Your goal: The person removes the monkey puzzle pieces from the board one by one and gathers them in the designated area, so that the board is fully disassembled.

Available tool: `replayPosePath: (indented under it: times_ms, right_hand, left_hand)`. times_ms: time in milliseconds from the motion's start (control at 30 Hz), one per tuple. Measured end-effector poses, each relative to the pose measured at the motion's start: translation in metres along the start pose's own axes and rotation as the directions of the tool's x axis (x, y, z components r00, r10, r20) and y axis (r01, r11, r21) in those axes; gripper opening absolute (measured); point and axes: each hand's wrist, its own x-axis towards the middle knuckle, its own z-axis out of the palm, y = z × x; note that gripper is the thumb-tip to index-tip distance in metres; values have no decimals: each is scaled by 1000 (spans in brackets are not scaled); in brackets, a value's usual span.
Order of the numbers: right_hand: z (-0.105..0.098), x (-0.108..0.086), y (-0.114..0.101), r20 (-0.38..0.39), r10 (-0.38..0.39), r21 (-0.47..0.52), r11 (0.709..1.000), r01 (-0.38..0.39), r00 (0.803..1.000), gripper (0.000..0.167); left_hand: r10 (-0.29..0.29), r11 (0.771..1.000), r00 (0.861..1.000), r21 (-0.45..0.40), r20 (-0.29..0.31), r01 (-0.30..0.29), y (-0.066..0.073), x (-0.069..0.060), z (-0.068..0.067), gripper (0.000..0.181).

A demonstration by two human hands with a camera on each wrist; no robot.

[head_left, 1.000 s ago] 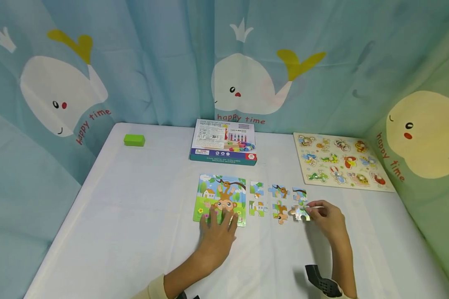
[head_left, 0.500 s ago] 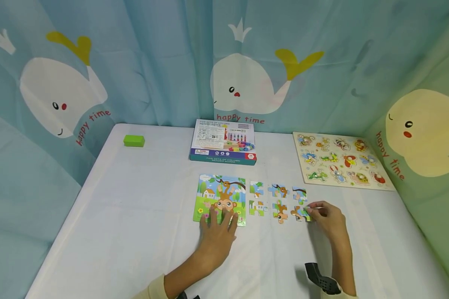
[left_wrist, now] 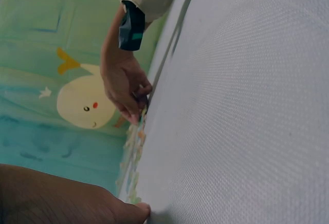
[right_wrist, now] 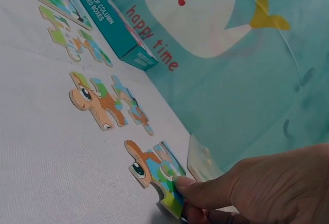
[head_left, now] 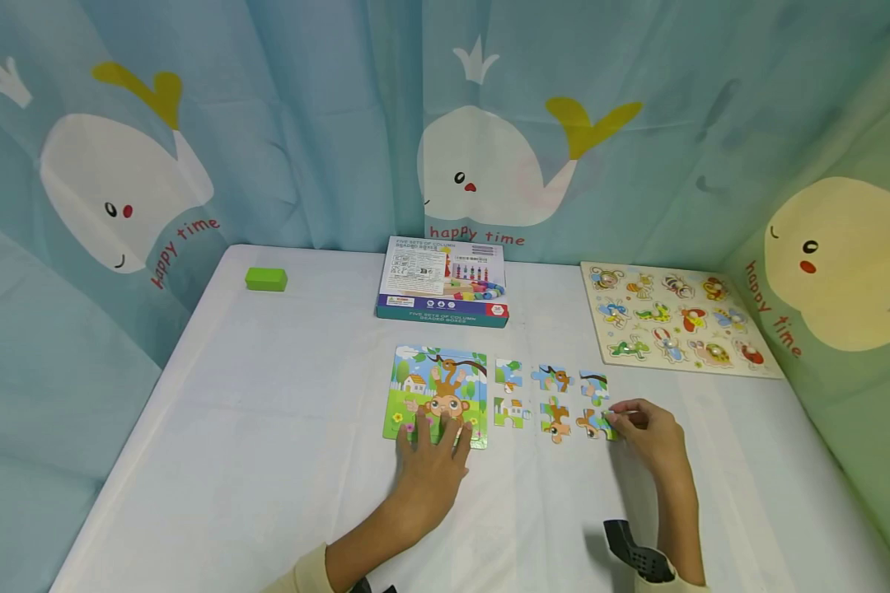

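The left hand (head_left: 428, 482) rests with spread fingers on the lower part of a monkey picture board (head_left: 409, 372). To the board's right lie several loose jigsaw pieces in two rows, among them a house piece (head_left: 508, 412) and a monkey-face piece (head_left: 556, 422). My right hand (head_left: 651, 438) pinches the right edge of the lower right piece (head_left: 590, 422) between thumb and finger. In the right wrist view, that piece (right_wrist: 140, 169), with an eye and ear, lies close below an upper piece, my right thumb (right_wrist: 205, 192) on its green edge.
A beaded-boxes carton (head_left: 442, 313) lies behind the board. At the back right is a wooden board (head_left: 614, 333) with insect figures, and at the back left a green block (head_left: 266, 279). A whale-print curtain (head_left: 326, 123) hangs behind the white table (head_left: 267, 461).
Since a second ago, the piece in my right hand has gone from glaring with reflected light to showing its picture, and its angle has shifted slightly. My left hand has stayed still.
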Motion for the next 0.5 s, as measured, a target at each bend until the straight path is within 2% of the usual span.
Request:
replayPosePath:
  times_ms: [500]
  right_hand:
    - [0,-1,1,1,-8,-9,1000,8,1000,23]
  left_hand:
    - [1,1000,1000,19,-10,-1,0,1,3,55]
